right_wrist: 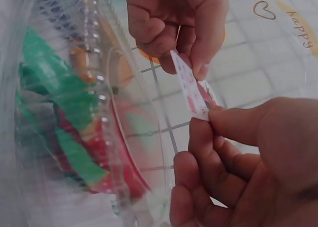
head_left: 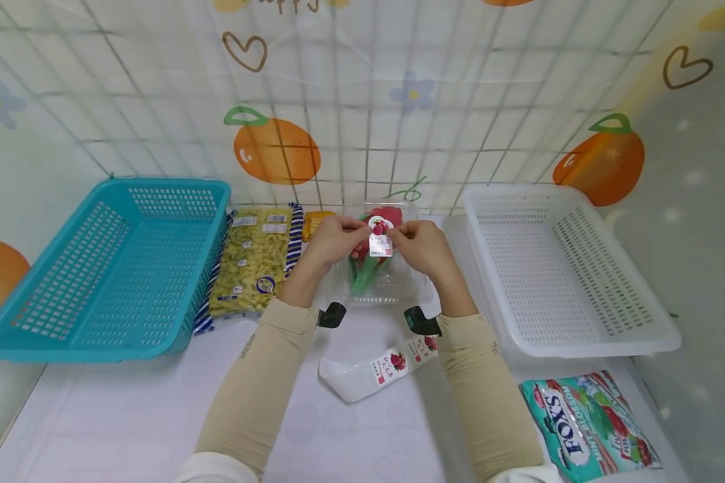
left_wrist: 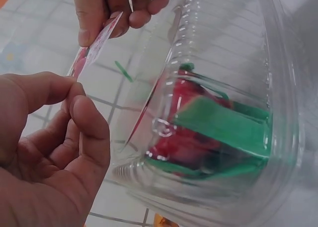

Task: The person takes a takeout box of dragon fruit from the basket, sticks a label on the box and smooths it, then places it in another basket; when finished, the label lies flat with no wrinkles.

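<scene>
The left hand (head_left: 337, 240) and right hand (head_left: 424, 248) pinched opposite edges of a small white label printed with red fruit (head_left: 381, 247) between thumbs and fingers, holding it near, yet apart from, a clear, ridged plastic box (head_left: 407, 283) containing a red-and-green object (head_left: 365, 274).

Soft light; container (left_wrist: 226, 53) glary, wrist views seemingly blurred.
</scene>
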Tool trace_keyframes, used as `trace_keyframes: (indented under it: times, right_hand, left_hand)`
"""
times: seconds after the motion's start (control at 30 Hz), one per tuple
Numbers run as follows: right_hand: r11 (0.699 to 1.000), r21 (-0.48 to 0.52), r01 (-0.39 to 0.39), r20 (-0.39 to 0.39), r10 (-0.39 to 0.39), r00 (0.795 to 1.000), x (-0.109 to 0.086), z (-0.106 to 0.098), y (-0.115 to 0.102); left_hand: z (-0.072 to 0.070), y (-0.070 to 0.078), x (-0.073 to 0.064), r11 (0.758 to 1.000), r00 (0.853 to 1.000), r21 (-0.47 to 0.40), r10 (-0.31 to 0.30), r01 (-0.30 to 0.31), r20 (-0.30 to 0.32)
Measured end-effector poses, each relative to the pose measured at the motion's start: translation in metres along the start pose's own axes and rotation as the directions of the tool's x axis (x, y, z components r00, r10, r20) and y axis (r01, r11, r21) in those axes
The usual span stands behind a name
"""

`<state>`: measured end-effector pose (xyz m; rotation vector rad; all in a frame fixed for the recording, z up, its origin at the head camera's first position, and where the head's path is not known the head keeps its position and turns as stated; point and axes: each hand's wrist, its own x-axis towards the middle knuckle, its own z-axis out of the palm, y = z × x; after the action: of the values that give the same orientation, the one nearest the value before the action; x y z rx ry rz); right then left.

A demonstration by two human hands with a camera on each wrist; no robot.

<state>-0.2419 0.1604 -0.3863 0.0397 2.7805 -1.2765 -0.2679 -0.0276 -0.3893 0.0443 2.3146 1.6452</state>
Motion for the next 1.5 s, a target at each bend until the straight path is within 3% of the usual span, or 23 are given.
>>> trace_keyframes:
  times: [0.33, 0.6, 1.03, 1.3, 1.5]
  right_hand:
    - [0.997, -0.059, -0.043, 0.031, 0.045, 0.999, 0.006, 0.001, 0.0]
    - [0.992, -0.126, -0.031, 0.024, 0.034, 0.999, 0.011, -0.001, 0.0]
    - [0.987, -0.141, -0.078, 0.059, 0.087, 0.995, 0.017, -0.002, -0.001]
    - [0.98, -0.177, -0.093, 0.075, 0.107, 0.991, 0.02, -0.003, -0.001]
    - [0.976, -0.19, -0.103, 0.085, 0.121, 0.989, 0.02, -0.003, -0.003]
  left_hand:
    - [0.003, -0.004, 0.007, 0.998, 0.999, 0.055, -0.023, 0.025, -0.032]
    - [0.004, -0.001, 0.01, 0.994, 0.999, 0.097, -0.043, 0.045, -0.028]
    - [0.007, 0.0, 0.016, 0.984, 0.996, 0.159, -0.071, 0.078, -0.047]
    - [0.013, 0.005, 0.015, 0.953, 0.993, 0.291, -0.064, 0.089, -0.094]
    - [0.016, 0.006, 0.015, 0.938, 0.992, 0.33, -0.078, 0.108, -0.104]
